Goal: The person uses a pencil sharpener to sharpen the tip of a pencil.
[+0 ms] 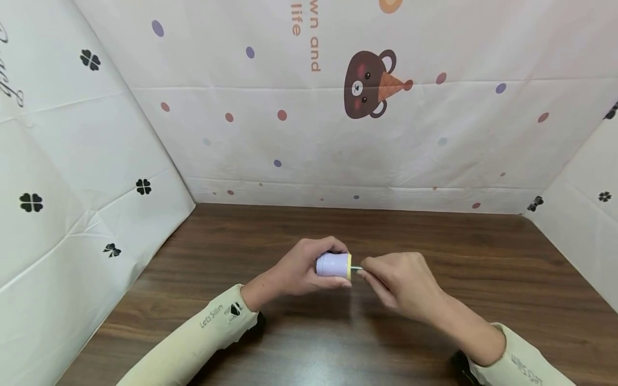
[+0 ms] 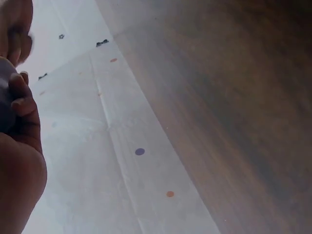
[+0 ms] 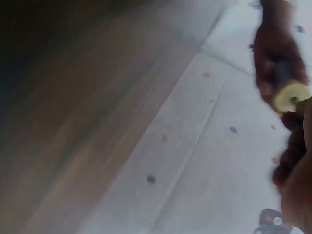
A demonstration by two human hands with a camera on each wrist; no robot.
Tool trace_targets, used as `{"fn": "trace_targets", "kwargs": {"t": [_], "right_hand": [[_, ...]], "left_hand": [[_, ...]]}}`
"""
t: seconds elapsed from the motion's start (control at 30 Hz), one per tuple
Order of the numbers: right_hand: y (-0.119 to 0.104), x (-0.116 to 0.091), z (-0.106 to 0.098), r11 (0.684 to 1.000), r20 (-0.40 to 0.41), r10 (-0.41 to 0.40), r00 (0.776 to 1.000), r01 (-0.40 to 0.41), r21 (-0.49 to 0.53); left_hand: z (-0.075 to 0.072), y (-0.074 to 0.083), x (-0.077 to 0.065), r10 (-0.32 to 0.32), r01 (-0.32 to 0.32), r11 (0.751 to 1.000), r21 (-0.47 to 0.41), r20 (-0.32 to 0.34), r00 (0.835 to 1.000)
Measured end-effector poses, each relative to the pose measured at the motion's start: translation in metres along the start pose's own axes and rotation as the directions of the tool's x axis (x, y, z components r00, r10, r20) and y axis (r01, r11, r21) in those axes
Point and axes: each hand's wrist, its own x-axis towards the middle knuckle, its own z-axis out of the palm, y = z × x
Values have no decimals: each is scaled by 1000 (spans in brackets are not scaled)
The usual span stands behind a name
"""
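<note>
In the head view, my left hand grips a small lavender cylinder with a yellow end, shaped like a pencil sharpener and lying sideways above the table. Thumb and fingers wrap its two sides. A thin, shiny greenish stick joins the centre of the yellow end to my right hand, whose thumb and fingertips pinch it; its other end is hidden in the hand. The right wrist view shows the round yellow face with the stick at its middle. At the left wrist view's edge, the cylinder is partly cut off.
Below both hands spreads a dark brown wooden table. A white cloth backdrop with dots and a printed bear rises behind it. More white cloth borders the left side, and another panel the right.
</note>
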Motion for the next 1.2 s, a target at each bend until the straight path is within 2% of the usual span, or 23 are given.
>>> {"fn": "trace_targets", "kwargs": {"t": [0.07,0.13,0.2,0.3,0.37,0.43,0.57,0.63,0.67,0.7,0.73,0.77,0.8,0.83,0.87,0.9,0.93,0.97,1.0,1.07,1.1,1.13,1.2], "right_hand": [[2,4,0,949,-118,-239,964,206,-240],[2,9,-3,859,-172,-409,896,314,-405],[1,13,-5,792,-193,-501,843,358,-494],[-1,15,-5,771,-215,-531,820,361,-525],[-3,13,-3,806,-226,-485,845,332,-490],[-6,10,1,867,-228,-390,892,273,-416],[-15,2,5,981,-153,-74,985,45,-188],[-19,-1,2,990,-42,138,990,-138,-8],[-20,-1,0,963,48,245,968,-249,104],[-21,-1,-2,901,153,346,926,-373,221],[-20,-1,-5,789,278,428,860,-506,349],[-19,-1,-8,628,413,478,775,-630,456],[-17,-1,-10,440,539,495,681,-732,521],[-15,0,-12,255,645,483,593,-799,544],[-12,0,-14,98,725,449,522,-835,541],[-9,0,-15,-22,779,410,474,-849,528],[-6,-1,-15,-105,814,373,444,-852,513],[-4,-1,-15,-131,827,349,440,-851,508],[-4,-1,-14,-113,822,349,451,-850,515],[-4,-2,-11,49,756,394,523,-833,550],[-5,-3,-9,180,699,424,576,-810,558],[-6,-4,-7,342,620,439,651,-759,554],[-7,-4,-3,717,404,378,833,-540,441]], "left_hand": [[0,-1,0,-9,9,999,-47,4,1000],[1,-2,0,-13,14,994,-106,14,1000],[2,-3,0,-14,18,986,-163,26,1000],[4,-4,0,-20,31,974,-223,48,999],[4,-4,0,-26,40,974,-224,64,998],[4,-3,-1,-31,46,977,-208,77,997],[2,-1,-2,-24,35,991,-131,82,996],[0,0,-2,-9,14,998,-61,81,997],[0,1,-2,2,0,1000,-19,83,997],[0,2,-2,14,-16,1000,25,87,996],[0,3,-1,27,-34,997,73,93,995],[0,3,-1,44,-56,992,116,104,994],[1,4,-1,60,-79,984,157,117,991],[1,5,-1,74,-99,977,190,131,989],[1,5,-1,85,-114,971,212,141,986],[2,6,-1,91,-123,967,224,148,985],[2,6,-1,93,-127,965,231,153,984],[2,6,-1,93,-127,965,231,155,983],[2,5,0,87,-120,967,225,153,984],[2,4,0,70,-98,975,201,142,987],[2,4,0,60,-85,978,189,134,989],[1,3,0,52,-74,982,175,125,991],[1,1,-1,36,-51,990,135,104,994]]}}
